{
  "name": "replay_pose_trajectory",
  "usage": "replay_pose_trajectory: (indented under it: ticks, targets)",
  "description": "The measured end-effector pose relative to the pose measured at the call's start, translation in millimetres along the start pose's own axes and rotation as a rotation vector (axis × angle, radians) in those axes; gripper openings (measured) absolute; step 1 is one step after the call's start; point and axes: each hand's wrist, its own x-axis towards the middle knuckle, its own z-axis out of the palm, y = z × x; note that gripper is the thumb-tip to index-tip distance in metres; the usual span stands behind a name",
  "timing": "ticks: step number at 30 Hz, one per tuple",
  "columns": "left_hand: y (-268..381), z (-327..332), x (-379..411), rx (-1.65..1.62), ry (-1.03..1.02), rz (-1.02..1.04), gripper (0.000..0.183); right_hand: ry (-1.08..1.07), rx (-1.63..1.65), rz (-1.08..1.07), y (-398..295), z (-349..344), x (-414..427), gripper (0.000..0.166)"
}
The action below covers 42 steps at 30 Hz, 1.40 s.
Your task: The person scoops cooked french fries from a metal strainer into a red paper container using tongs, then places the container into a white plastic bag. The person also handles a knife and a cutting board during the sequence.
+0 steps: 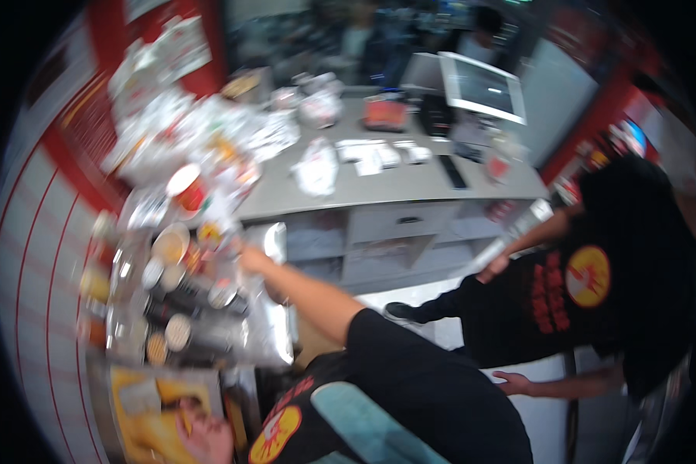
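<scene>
My right hand (253,259) is stretched over a shiny metal work surface (261,330), beside a paper cup with a yellow print (210,235). Blur hides whether its fingers hold anything. Around it stand an open cup with yellowish contents (171,245), white-topped containers (173,278) and a round clear-rimmed container (222,293). Nearer me are two round light-topped containers, one pale (178,332) and one tan (157,348). At the lower left, my left hand (204,432) hovers by a yellow-lined tray (133,426) with a pale square piece (140,398). Its fingertips are blurred.
A co-worker in black (632,278) stands close on the right. The grey counter (290,194) bears plastic bags (168,133), a red paper cup (187,188), a phone (452,171) and a tilted screen (484,87). Bottles (94,283) line the tiled left wall.
</scene>
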Motion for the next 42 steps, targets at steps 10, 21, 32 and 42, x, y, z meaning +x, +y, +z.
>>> replay_pose_trajectory:
  ticks: [10,21,32,42]
  targets:
    - [-11,6,-23,-0.077,0.036,0.132,0.039,-0.042,-0.048,0.029,-38,-21,1,0.067]
    - [-11,10,-23,-0.085,0.102,0.271,0.038,0.039,0.011,-0.026,-46,-40,25,0.059]
    - [-12,9,-26,-0.089,0.165,0.35,0.037,0.29,0.578,-0.185,-12,-1,-83,0.023]
    - [-15,12,-17,-0.119,0.194,0.318,0.034,-0.012,0.62,-0.155,-11,-4,-167,0.024]
